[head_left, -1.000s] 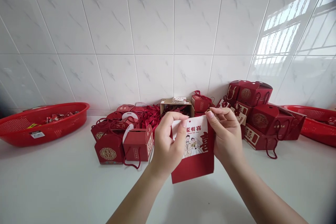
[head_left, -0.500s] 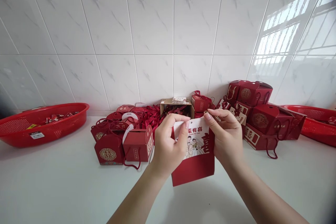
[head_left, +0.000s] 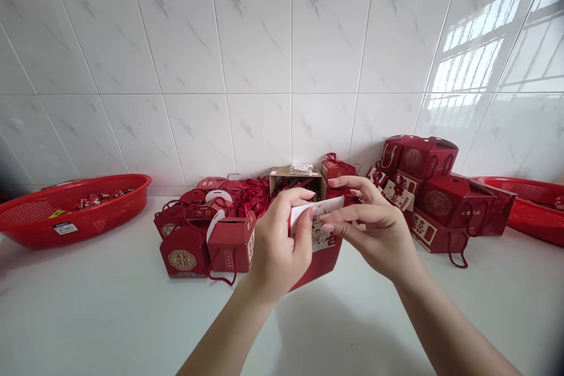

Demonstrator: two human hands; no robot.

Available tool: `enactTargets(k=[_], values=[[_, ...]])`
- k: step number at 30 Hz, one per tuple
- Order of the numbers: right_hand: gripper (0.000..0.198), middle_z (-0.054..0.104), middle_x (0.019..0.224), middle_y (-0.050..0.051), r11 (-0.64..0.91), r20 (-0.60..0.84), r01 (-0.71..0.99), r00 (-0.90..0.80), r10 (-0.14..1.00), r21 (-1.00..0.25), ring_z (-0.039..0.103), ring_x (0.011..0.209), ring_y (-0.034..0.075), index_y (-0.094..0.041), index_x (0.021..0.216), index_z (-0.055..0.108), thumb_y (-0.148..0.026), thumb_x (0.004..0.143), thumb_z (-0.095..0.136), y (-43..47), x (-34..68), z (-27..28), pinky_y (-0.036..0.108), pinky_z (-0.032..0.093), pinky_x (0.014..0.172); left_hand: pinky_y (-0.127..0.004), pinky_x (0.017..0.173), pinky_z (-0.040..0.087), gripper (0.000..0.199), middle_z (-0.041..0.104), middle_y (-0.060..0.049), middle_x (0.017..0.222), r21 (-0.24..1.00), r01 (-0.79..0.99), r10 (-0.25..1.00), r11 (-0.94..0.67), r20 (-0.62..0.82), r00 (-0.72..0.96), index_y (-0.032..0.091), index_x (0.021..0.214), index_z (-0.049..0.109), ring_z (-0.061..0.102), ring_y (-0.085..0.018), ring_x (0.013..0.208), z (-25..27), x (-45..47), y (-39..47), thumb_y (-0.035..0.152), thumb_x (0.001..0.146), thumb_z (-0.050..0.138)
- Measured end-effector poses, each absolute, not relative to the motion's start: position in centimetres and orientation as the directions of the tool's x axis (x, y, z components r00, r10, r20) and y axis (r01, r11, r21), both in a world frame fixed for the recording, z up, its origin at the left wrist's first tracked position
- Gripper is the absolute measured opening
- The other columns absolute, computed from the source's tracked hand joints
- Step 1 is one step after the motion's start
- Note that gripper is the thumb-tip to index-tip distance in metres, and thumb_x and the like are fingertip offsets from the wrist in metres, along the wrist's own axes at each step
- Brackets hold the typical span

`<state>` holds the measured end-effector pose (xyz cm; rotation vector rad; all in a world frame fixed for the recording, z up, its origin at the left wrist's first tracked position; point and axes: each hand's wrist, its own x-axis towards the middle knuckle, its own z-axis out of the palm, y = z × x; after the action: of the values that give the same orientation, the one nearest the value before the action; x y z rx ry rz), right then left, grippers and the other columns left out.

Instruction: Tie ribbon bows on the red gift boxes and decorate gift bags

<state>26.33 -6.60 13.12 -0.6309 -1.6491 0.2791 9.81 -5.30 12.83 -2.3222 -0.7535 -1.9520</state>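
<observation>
My left hand is closed on a flat red-and-white paper gift bag, with the thumb on its printed front near the top. The bag is tilted, its white upper part bearing a drawn couple and red characters, partly behind my fingers. At the front of the bag, my right hand has a thumb and a fingertip close together in a pinch, while another finger stretches out above. Whatever small thing is in that pinch, I cannot make out.
Red gift boxes stand at left, and stacked boxes at right. Behind my hands is a cardboard box with white cards, beside dark red ribbons. Red baskets sit at both sides, before a tiled wall.
The bag has tipped and turned, so its front shows less. My right hand has left the bag's top right corner and moved to its front, with its fingers spread more.
</observation>
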Motion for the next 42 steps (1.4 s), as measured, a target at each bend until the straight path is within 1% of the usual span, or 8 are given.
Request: enactTargets(k=[3, 8, 14, 21, 25, 31, 38, 42], values=[[0.015, 0.059, 0.12, 0.004, 0.83, 0.849, 0.278, -0.083, 0.522, -0.484, 0.053, 0.119, 0.027, -0.035, 0.079, 0.079, -0.02, 0.077, 0.077, -6.58, 26.06, 13.06, 0.044, 0.047, 0.096, -0.019, 0.071, 0.053, 0.022, 0.066, -0.002, 0.091, 0.199, 0.376, 0.26, -0.905, 0.958, 0.118, 0.019, 0.106, 0.054, 0.066, -0.011, 0.08, 12.94, 9.88, -5.59, 0.008, 0.087, 0.056], [0.019, 0.059, 0.12, 0.004, 0.84, 0.852, 0.247, -0.087, 0.516, -0.483, 0.055, 0.117, 0.023, -0.036, 0.082, 0.078, -0.017, 0.078, 0.075, -6.56, 26.16, 13.14, 0.035, 0.053, 0.087, -0.018, 0.063, 0.05, 0.02, 0.063, -0.001, 0.084, 0.099, 0.353, 0.156, -0.93, 0.978, 0.138, 0.018, 0.102, 0.055, 0.062, -0.01, 0.071, 13.12, 9.72, -5.67, 0.007, 0.086, 0.057], [0.018, 0.06, 0.119, 0.003, 0.843, 0.856, 0.248, -0.088, 0.51, -0.477, 0.056, 0.116, 0.022, -0.035, 0.083, 0.078, -0.018, 0.077, 0.076, -6.99, 26.24, 13.18, 0.031, 0.054, 0.079, -0.019, 0.064, 0.05, 0.02, 0.062, -0.001, 0.084, 0.076, 0.311, 0.126, -0.947, 0.982, 0.142, 0.018, 0.1, 0.055, 0.06, -0.009, 0.072, 13.17, 9.66, -5.66, 0.004, 0.085, 0.056], [0.015, 0.064, 0.112, 0.004, 0.849, 0.874, 0.279, -0.061, 0.481, -0.448, 0.057, 0.115, 0.023, -0.032, 0.083, 0.078, -0.018, 0.077, 0.077, -6.91, 25.99, 13.19, 0.034, 0.051, 0.083, -0.02, 0.068, 0.051, 0.023, 0.063, -0.003, 0.087, 0.056, 0.328, 0.11, -0.943, 0.983, 0.149, 0.018, 0.101, 0.055, 0.061, -0.01, 0.076, 12.87, 9.69, -5.53, 0.001, 0.084, 0.055], [0.015, 0.063, 0.113, 0.004, 0.853, 0.872, 0.248, -0.061, 0.486, -0.458, 0.058, 0.112, 0.023, -0.031, 0.082, 0.077, -0.017, 0.077, 0.077, -6.95, 25.93, 13.08, 0.033, 0.053, 0.077, -0.021, 0.068, 0.051, 0.024, 0.063, -0.003, 0.086, 0.051, 0.308, 0.103, -0.95, 0.982, 0.156, 0.018, 0.101, 0.055, 0.061, -0.01, 0.077, 12.97, 9.6, -5.46, 0.001, 0.084, 0.055], [0.017, 0.063, 0.108, 0.003, 0.852, 0.859, 0.173, -0.051, 0.509, -0.494, 0.057, 0.114, 0.021, -0.029, 0.082, 0.072, -0.014, 0.075, 0.078, -6.71, 25.92, 12.95, 0.03, 0.054, 0.078, -0.022, 0.066, 0.052, 0.024, 0.063, -0.003, 0.085, 0.049, 0.28, 0.098, -0.959, 0.982, 0.161, 0.017, 0.101, 0.055, 0.062, -0.011, 0.075, 13.14, 9.39, -5.68, 0.002, 0.083, 0.056], [0.012, 0.065, 0.108, 0.005, 0.871, 0.921, 0.357, -0.066, 0.385, -0.338, 0.059, 0.111, 0.02, -0.026, 0.082, 0.074, -0.015, 0.079, 0.074, -7.1, 25.91, 13.27, 0.03, 0.053, 0.085, -0.022, 0.066, 0.051, 0.023, 0.063, -0.004, 0.085, 0.044, 0.282, 0.093, -0.958, 0.982, 0.163, 0.016, 0.1, 0.055, 0.06, -0.011, 0.076, 13.01, 9.34, -5.51, 0.0, 0.083, 0.056], [0.012, 0.064, 0.108, 0.004, 0.859, 0.927, 0.406, -0.07, 0.37, -0.312, 0.061, 0.108, 0.02, -0.027, 0.083, 0.073, -0.015, 0.079, 0.074, -7.33, 25.79, 13.3, 0.029, 0.054, 0.082, -0.022, 0.064, 0.051, 0.024, 0.063, -0.003, 0.084, 0.058, 0.276, 0.11, -0.96, 0.978, 0.176, 0.017, 0.1, 0.055, 0.059, -0.011, 0.074, 12.8, 9.47, -5.53, 0.0, 0.084, 0.055]])
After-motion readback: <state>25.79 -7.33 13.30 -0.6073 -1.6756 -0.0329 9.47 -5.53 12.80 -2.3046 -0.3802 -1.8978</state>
